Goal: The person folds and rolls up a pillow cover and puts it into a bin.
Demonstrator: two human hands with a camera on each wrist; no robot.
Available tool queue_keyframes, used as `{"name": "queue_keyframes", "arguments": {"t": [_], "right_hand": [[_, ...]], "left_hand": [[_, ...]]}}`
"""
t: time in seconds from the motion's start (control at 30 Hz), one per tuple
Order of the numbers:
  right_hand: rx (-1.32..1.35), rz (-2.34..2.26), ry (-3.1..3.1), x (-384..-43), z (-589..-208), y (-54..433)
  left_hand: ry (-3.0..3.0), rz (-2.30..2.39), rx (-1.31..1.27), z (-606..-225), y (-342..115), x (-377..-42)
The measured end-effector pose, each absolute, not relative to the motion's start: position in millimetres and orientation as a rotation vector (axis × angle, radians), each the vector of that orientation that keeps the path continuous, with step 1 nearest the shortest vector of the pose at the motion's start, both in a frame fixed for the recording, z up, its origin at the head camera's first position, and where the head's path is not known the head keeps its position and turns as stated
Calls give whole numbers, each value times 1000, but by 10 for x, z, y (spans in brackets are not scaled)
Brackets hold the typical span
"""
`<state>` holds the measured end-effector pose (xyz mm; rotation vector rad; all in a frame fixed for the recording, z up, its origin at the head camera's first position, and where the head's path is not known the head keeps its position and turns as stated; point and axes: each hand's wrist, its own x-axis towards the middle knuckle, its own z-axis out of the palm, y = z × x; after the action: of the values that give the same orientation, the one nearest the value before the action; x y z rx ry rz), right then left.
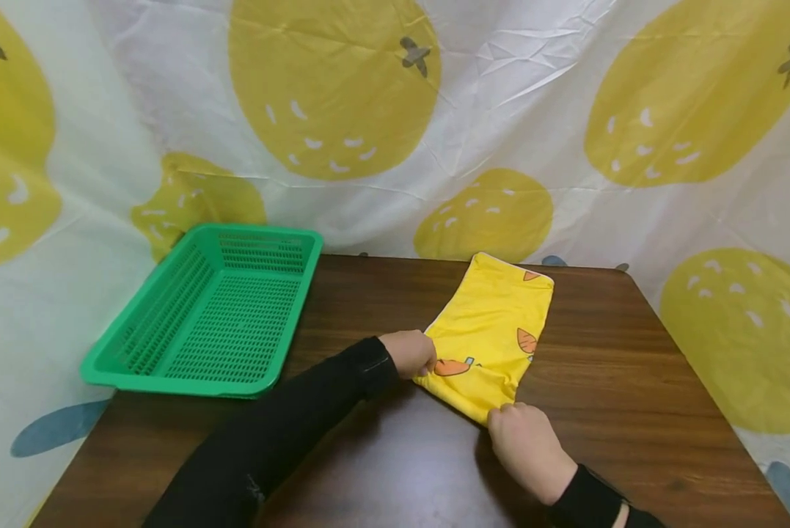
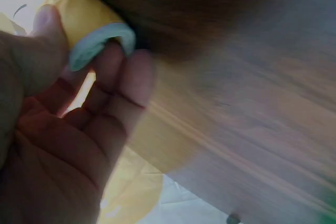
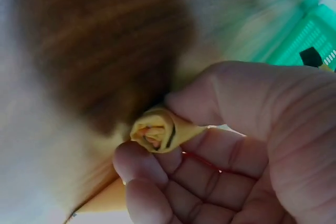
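Observation:
A yellow cloth (image 1: 483, 323) printed with carrots lies on the table, its near edge raised between my two hands. My left hand (image 1: 409, 353) grips the near left corner. In the left wrist view, thumb and fingers pinch the cloth's rolled edge (image 2: 92, 14), and its pale border curls over the fingertips. My right hand (image 1: 525, 449) pinches the near right corner. The right wrist view shows the cloth's end (image 3: 153, 131) as a small roll with layers inside, held between thumb and fingers. The cloth's far half lies flat.
A green plastic basket (image 1: 289, 323) with slotted walls stands at the left of the brown wooden table (image 1: 632, 381). Behind the table hangs a white curtain (image 1: 342, 213) with large yellow fruit prints. My left forearm passes close in front of the basket.

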<state>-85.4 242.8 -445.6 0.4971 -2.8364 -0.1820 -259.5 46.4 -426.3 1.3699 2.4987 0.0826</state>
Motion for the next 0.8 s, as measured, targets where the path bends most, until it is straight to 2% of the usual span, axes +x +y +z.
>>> {"name": "queue_keyframes", "arguments": {"t": [0.3,0.43,0.63,0.8], "right_hand": [[477,-66,-2891,-847,-4462,2520],[463,139,-3167,-1056,-4304,2608],[279,589,-3643,-1486,-4130,2816],[124,670,-3803,-1688,-4080,2861]], "left_hand": [[2561,84,1369,-4418,480,-2629],[2575,256,1346,-4476,366,-2617],[2553,373,1368,-4463,292,-2583],[2550,399,1345,-4463,285,-2581]]}}
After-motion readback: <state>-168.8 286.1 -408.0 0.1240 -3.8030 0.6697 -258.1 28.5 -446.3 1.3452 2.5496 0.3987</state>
